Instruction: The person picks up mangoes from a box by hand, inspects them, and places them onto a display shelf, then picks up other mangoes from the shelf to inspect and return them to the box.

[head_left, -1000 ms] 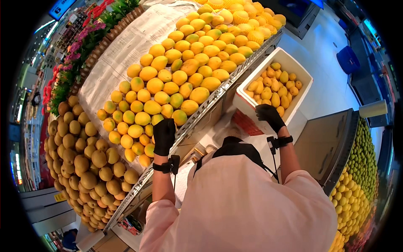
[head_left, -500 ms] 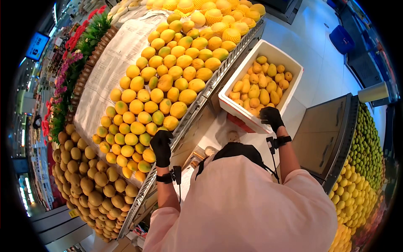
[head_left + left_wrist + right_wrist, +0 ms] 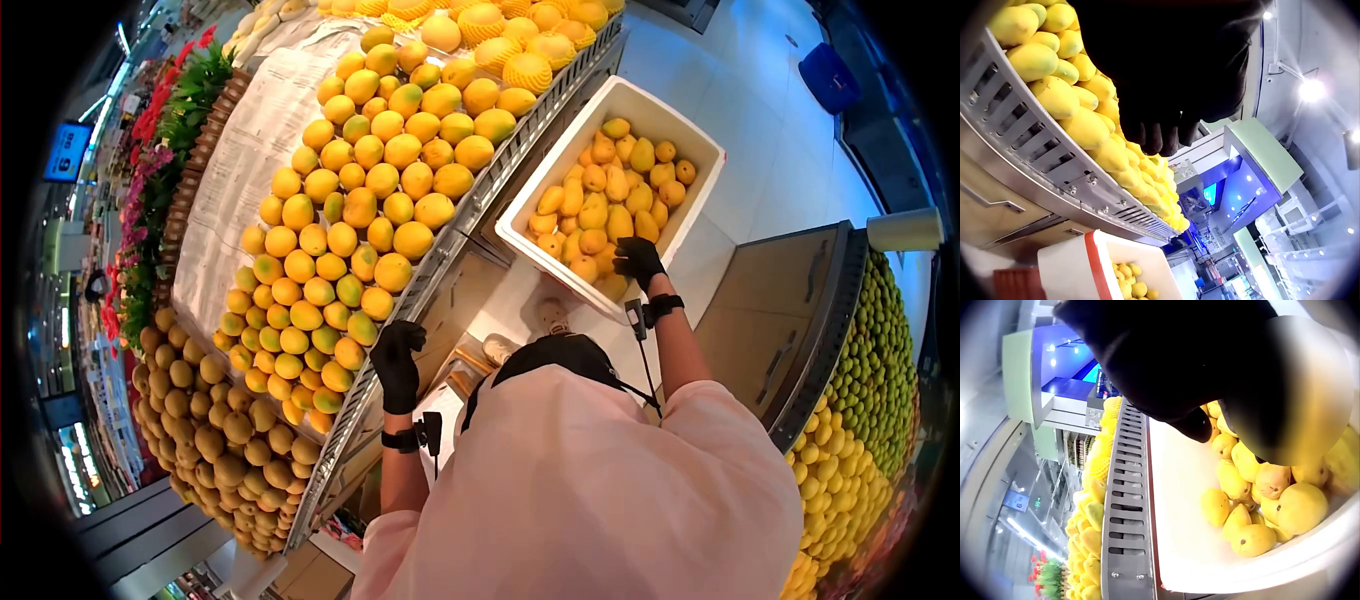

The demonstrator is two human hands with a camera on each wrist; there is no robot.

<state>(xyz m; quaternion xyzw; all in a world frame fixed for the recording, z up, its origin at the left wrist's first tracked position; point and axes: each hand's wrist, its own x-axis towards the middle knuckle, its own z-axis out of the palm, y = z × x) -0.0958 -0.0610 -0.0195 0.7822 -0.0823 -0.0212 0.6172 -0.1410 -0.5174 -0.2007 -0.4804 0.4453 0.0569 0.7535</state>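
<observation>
My right hand (image 3: 638,262), in a black glove, is over the near end of a white foam box (image 3: 714,158). Loose yellow mangoes (image 3: 592,210) fill much of its floor. The right wrist view shows the thumb (image 3: 1194,425) apart from the fingers, just above mangoes (image 3: 1235,481); a pale blur covers part of that view. My left hand (image 3: 397,362), also black-gloved, hovers with loosely bent fingers beside the display's metal rail (image 3: 440,262). It holds nothing. Rows of mangoes (image 3: 340,240) lie on the display beyond that rail.
Brown round fruit (image 3: 210,440) is heaped at the display's near left. Netted yellow fruit (image 3: 500,55) sits at its far end. A cabinet (image 3: 770,320) stands at the right, beside piles of green fruit (image 3: 860,350) and yellow fruit (image 3: 830,460). Sneakers (image 3: 550,315) show on the floor below.
The head view has swung, shifting the display and box leftward. My left hand has drawn away from the display mangoes to outside the rail. My right hand has come further over the box's near end.
</observation>
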